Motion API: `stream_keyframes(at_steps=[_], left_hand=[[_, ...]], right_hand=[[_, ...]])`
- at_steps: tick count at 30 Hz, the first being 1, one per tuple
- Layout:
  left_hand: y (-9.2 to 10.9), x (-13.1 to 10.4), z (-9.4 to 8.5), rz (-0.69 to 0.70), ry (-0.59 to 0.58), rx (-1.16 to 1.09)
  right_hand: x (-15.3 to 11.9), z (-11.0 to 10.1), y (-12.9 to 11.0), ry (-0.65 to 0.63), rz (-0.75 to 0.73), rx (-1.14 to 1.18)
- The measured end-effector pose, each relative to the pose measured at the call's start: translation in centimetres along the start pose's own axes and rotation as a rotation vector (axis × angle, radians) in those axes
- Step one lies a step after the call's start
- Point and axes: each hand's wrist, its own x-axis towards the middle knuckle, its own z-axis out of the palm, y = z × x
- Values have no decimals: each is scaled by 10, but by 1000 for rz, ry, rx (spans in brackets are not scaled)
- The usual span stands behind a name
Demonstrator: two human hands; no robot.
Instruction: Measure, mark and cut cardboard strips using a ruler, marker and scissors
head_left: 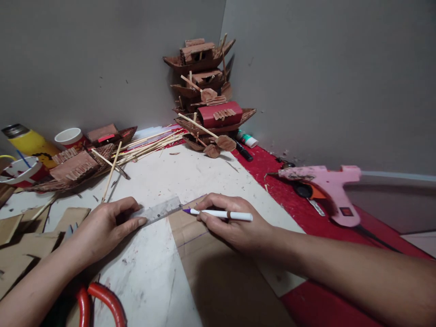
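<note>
My left hand [116, 222] pinches one end of a clear plastic ruler [161, 209] between thumb and fingers. The ruler's other end reaches the far left corner of a brown cardboard sheet [218, 268]. In my right hand [235, 222] is a white marker pen [221, 214] with a purple tip and a brown band, held almost level. Its tip is at the ruler's right end, by the cardboard's far edge; whether it touches cannot be told. A purple line crosses the cardboard a little nearer to me.
Cardboard boats [207, 118] are stacked at the back wall, more at left beside thin sticks [153, 145], cups [68, 136] and a yellow bottle [32, 143]. A pink glue gun [327, 186] lies right. Red-handled scissors [105, 299] and cardboard scraps [27, 245] lie near left.
</note>
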Motion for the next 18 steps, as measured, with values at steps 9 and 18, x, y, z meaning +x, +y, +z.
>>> stream_keyframes(at_steps=[9, 18], left_hand=[[-1, 0, 0, -30, -13, 9], [13, -9, -13, -45, 172, 8]], right_hand=[[0, -2, -2, 5, 45, 39], [-12, -23, -30, 142, 254, 421]])
